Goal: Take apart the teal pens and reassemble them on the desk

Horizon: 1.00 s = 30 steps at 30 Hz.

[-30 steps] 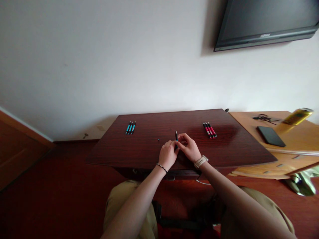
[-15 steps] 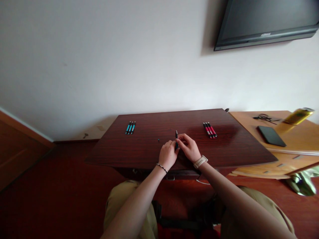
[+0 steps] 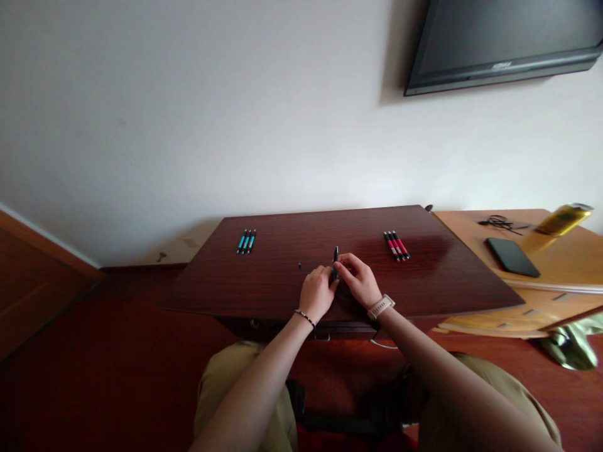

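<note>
Both forearms are bare to past the elbow, with no sleeves showing. The left hand [image 3: 316, 291] has a thin beaded bracelet [image 3: 306, 317] around the wrist, made of small dark and pale beads. The right hand [image 3: 360, 280] has a watch [image 3: 380, 306] on the wrist with a pale, cream-coloured strap and a rounded case of the same pale tone. At the near edge, the legs are covered by khaki trousers [image 3: 235, 389], olive-tan in colour, loose and slightly creased over both thighs. A dark strap or bag lies between the knees.
</note>
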Each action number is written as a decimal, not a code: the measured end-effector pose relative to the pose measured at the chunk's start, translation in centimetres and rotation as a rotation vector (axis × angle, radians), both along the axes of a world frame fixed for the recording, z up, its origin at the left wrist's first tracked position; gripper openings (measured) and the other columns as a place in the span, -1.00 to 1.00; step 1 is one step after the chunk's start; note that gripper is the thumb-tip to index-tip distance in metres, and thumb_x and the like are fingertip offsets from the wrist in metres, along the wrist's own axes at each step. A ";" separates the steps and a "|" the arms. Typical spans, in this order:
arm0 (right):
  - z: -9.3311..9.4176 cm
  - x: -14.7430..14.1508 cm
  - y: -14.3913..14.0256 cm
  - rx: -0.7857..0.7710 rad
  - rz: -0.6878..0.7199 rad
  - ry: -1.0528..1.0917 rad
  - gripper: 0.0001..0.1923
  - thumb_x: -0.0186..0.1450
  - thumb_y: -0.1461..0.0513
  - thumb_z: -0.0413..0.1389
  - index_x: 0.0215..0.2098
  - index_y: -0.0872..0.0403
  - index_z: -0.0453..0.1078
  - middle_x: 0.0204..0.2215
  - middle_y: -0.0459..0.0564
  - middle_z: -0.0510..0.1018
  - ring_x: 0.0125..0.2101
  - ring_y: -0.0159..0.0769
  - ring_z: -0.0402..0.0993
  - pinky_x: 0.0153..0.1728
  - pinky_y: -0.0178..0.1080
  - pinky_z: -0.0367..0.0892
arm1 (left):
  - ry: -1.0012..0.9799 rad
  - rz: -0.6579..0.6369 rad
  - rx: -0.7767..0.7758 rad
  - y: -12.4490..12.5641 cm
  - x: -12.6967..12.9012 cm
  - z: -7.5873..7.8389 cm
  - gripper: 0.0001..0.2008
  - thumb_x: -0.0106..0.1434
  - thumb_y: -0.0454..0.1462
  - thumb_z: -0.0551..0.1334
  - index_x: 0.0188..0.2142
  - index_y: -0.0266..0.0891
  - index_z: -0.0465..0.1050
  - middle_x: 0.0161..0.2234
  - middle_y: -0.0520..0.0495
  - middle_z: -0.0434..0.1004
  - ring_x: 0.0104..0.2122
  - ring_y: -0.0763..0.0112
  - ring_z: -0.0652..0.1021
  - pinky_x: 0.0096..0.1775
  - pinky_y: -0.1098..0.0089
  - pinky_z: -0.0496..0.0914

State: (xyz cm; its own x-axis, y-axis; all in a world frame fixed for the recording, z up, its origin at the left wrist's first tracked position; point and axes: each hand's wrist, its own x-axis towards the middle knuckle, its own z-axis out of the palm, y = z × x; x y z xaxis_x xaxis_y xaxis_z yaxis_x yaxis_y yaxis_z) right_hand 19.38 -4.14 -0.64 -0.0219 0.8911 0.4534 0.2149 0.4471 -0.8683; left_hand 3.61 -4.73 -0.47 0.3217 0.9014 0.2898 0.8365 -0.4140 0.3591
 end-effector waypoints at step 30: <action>0.2 -0.3 -0.4 0.049 -0.012 -0.031 -0.73 0.45 -0.02 0.15 -0.13 -0.05 0.56 -0.20 0.03 0.58 -0.19 -0.14 0.56 -0.18 -0.15 0.52 | 0.024 -0.032 0.040 0.0 0.2 -0.3 -0.82 0.47 -0.28 0.20 0.03 -0.18 0.44 -0.07 -0.13 0.56 -0.05 0.20 0.57 0.00 0.25 0.45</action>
